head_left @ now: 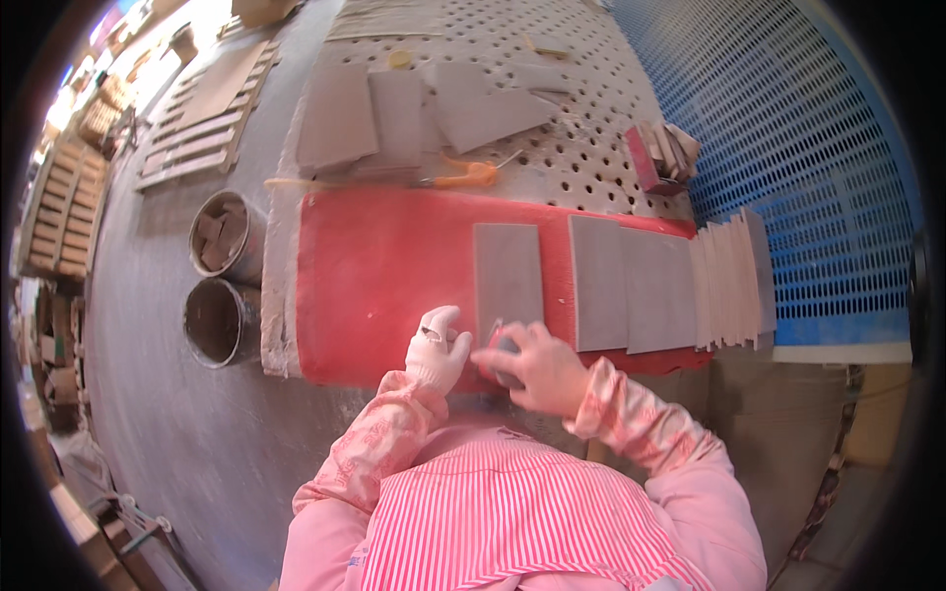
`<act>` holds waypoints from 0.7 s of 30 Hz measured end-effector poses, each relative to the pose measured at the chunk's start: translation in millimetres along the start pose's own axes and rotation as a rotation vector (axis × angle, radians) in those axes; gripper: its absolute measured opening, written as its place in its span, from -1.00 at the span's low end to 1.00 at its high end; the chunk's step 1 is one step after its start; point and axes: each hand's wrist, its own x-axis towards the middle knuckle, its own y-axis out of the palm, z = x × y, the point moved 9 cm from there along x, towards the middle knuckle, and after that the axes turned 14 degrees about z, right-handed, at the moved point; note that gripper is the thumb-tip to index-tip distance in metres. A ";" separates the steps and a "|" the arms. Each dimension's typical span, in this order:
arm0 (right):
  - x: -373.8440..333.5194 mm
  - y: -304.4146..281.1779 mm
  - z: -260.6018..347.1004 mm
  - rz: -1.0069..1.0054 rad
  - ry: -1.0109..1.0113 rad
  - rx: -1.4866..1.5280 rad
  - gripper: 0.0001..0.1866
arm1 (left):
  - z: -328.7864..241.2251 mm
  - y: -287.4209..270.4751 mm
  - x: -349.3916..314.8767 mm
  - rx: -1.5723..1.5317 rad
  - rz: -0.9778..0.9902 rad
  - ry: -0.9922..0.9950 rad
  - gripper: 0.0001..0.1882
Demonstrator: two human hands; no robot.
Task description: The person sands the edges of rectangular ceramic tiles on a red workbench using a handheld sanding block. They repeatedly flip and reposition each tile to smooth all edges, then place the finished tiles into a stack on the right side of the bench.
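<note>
A grey rectangular tile (509, 266) lies lengthwise on a red mat (384, 256) in front of me. My left hand (437, 353), in a white glove, is just left of the tile's near end. Its fingers are bent, with the thumb apart, and nothing shows between them. At the tile's near end, my bare right hand (548, 374) is closed around a small dark rounded block (506, 361) with some red by it. The fingers cover much of that block, so its exact kind is unclear. To the right, overlapping grey tiles (662, 286) lean in a row.
Beyond the mat, stacked tiles (340, 118) and an orange-handled tool (468, 174) lie on a perforated board (601, 108). A red box of tile pieces (658, 167) sits near a blue slatted crate (788, 148). Two buckets (219, 320) stand on the floor at left, beyond them a wooden pallet (202, 148).
</note>
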 end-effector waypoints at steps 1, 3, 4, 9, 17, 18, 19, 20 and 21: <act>-21.9 4.4 -2.9 -0.040 0.026 0.054 -0.33 | -6.2 7.8 12.0 0.064 0.042 -0.032 -0.45; -66.8 15.0 -12.5 -0.115 0.077 0.147 -0.32 | -28.8 32.1 34.6 0.310 0.072 -0.070 -0.41; -92.8 19.4 -22.0 -0.170 0.148 0.173 -0.33 | -39.9 43.2 44.1 0.433 0.080 -0.093 -0.39; -219.1 55.2 -76.3 -0.322 0.520 0.237 -0.38 | -90.9 92.9 103.5 0.623 0.198 -0.162 -0.40; -367.0 213.1 -137.9 -0.340 1.074 0.454 -0.34 | -82.2 -37.9 188.0 0.766 -0.055 -0.231 -0.41; -375.8 236.1 -137.1 -0.344 1.089 0.484 -0.34 | -76.7 -58.4 200.7 0.767 -0.114 -0.211 -0.42; -382.8 260.2 -136.1 -0.334 1.143 0.519 -0.34 | -75.8 -71.7 216.6 0.846 -0.133 -0.155 -0.42; -390.8 286.2 -131.5 -0.305 1.239 0.556 -0.34 | -74.6 -77.8 236.1 0.923 -0.129 -0.108 -0.42; -392.4 307.2 -125.9 -0.332 1.264 0.620 -0.31 | -75.2 -81.9 253.7 0.935 -0.103 0.002 -0.41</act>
